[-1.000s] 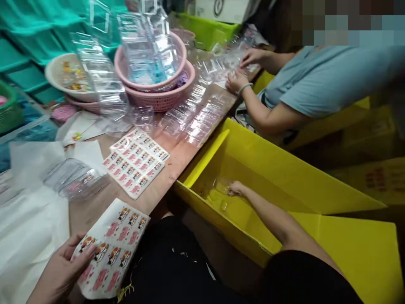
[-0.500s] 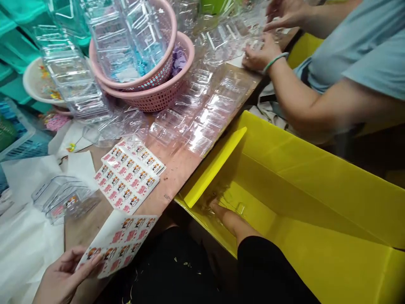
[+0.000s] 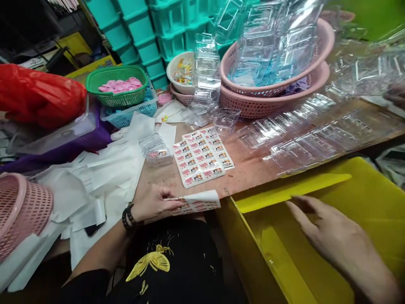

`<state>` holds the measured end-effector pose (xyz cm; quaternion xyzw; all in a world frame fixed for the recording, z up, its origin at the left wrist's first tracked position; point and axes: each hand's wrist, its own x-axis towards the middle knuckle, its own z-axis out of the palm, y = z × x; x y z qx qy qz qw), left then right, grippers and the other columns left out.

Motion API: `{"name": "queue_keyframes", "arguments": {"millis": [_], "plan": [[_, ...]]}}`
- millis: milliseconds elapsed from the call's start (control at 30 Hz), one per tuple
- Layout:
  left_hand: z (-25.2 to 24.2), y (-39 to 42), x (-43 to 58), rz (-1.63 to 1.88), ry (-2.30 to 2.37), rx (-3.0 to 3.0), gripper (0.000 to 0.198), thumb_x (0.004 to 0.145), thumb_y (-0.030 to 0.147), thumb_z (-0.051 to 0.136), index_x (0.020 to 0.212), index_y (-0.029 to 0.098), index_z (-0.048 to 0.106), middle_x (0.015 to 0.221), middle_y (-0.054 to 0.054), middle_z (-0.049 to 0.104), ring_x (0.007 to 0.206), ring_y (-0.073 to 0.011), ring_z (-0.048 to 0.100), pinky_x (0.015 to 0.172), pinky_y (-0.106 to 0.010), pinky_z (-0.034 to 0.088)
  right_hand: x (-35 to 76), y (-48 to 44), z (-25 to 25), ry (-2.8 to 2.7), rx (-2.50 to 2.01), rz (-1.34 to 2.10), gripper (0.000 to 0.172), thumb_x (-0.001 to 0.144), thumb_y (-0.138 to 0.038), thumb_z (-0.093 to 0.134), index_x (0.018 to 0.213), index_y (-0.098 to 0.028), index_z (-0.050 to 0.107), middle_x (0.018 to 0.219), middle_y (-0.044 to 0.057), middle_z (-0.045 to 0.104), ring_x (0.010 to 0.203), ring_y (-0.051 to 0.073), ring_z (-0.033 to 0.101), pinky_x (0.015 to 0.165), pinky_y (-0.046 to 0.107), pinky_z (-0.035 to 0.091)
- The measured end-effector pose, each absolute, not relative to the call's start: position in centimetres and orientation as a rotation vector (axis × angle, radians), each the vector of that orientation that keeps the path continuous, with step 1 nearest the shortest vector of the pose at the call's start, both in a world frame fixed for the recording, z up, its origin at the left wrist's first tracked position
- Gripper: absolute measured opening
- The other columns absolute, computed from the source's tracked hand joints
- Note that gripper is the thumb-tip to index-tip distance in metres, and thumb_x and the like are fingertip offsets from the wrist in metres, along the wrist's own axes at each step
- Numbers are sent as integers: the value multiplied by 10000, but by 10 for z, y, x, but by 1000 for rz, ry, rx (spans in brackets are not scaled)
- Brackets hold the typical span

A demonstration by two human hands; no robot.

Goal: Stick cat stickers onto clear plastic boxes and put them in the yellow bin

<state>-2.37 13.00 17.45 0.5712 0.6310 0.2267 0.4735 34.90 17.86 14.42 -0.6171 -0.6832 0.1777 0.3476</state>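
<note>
My left hand [image 3: 155, 203] is closed on the edge of a sticker sheet [image 3: 202, 202], printed with small cartoon animals and pink lettering, its far end curling up. More sticker sheets [image 3: 202, 158] lie fanned on the table just beyond it. To their left are clear plastic boxes [image 3: 158, 154], one bearing a sticker. Over the yellow bin [image 3: 303, 261], my right hand [image 3: 332, 236] is slightly blurred, with thumb and fingers apart and nothing visible in it. Its fingertips are near the yellow flap [image 3: 297, 192] along the bin's table side.
Pink baskets [image 3: 253, 105] hold stacked clear containers. Rows of clear plastic trays [image 3: 316, 141] cover the table's right side, where another person's hand [image 3: 397, 95] is partly in view. White paper sheets [image 3: 91, 181] spread leftward, below a green basket [image 3: 117, 99]. Teal bins [image 3: 167, 25] rise behind.
My view has swung left. My right hand has come up out of the yellow bin, where it was down near clear plastic pieces. The left hand still holds its sticker sheet, now tilted flatter.
</note>
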Motion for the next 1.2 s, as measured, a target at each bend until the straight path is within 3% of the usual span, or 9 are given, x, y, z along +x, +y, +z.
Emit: {"name": "queue_keyframes", "arguments": {"millis": [67, 133, 267, 433, 667, 867, 933, 1067, 1200], "plan": [[179, 127, -21, 553, 1465, 1555, 213, 737, 357, 758, 749, 150, 809, 645, -63, 756, 514, -136, 589, 482, -216, 400, 297, 163, 174, -2092, -1165, 503, 325, 900, -480, 613, 1129, -255, 666, 1019, 120, 728, 898, 266, 679, 810, 434, 535], [183, 122, -22, 569, 1385, 1657, 167, 764, 320, 738, 759, 170, 814, 636, -51, 753, 515, -135, 592, 493, -218, 400, 238, 150, 189, -2297, -829, 600, 388, 856, -452, 689, 1172, -232, 638, 1061, 109, 725, 973, 271, 669, 858, 434, 528], [178, 105, -42, 672, 1364, 1558, 190, 766, 333, 760, 814, 154, 803, 681, -52, 750, 576, -144, 625, 535, -220, 445, 161, 148, 190, -2322, -742, 982, 43, 900, -246, 638, 885, -219, 668, 799, 21, 726, 734, 172, 667, 705, 305, 517], [144, 87, -73, 903, 1318, 1012, 427, 730, 466, 805, 976, 119, 767, 869, -91, 767, 724, -192, 690, 642, -263, 522, 136, 163, 174, -2060, -975, 1465, 146, 891, -333, 629, 828, -210, 678, 741, 6, 724, 664, 161, 673, 565, 254, 518], [116, 88, -87, 1025, 1290, 764, 522, 712, 601, 774, 864, 102, 768, 747, -84, 748, 684, -214, 685, 618, -296, 520, 113, 160, 143, -2205, -541, 318, 238, 872, -169, 627, 977, -356, 730, 869, 9, 727, 823, 190, 671, 837, 399, 541], [127, 88, -94, 1113, 1202, 670, 533, 667, 607, 804, 845, 106, 766, 758, -87, 751, 691, -219, 684, 642, -318, 534, 83, 183, 159, -2113, -738, 706, 78, 887, -253, 637, 827, -229, 682, 815, 42, 592, 767, 183, 606, 638, 324, 542], [130, 89, -97, 1145, 1189, 650, 515, 669, 595, 807, 860, 118, 769, 793, -77, 758, 698, -199, 675, 659, -300, 527, 77, 185, 163, -2235, -622, 521, 72, 871, -201, 636, 846, -243, 688, 820, 40, 604, 797, 190, 602, 712, 354, 544], [127, 93, -105, 1136, 1227, 641, 495, 645, 581, 824, 709, 97, 740, 631, -45, 707, 559, -145, 597, 539, -239, 444, 80, 184, 166, -2288, -107, 97, 283, 825, -102, 643, 1014, -305, 697, 830, 8, 625, 814, 177, 602, 915, 405, 515], [124, 95, -112, 1161, 1275, 640, 477, 687, 569, 802, 751, 101, 729, 679, -57, 725, 611, -164, 630, 579, -254, 479, 77, 214, 158, -2109, -489, 279, 509, 851, -158, 662, 1313, -347, 570, 1038, 61, 614, 964, 231, 614, 860, 418, 541]]}}
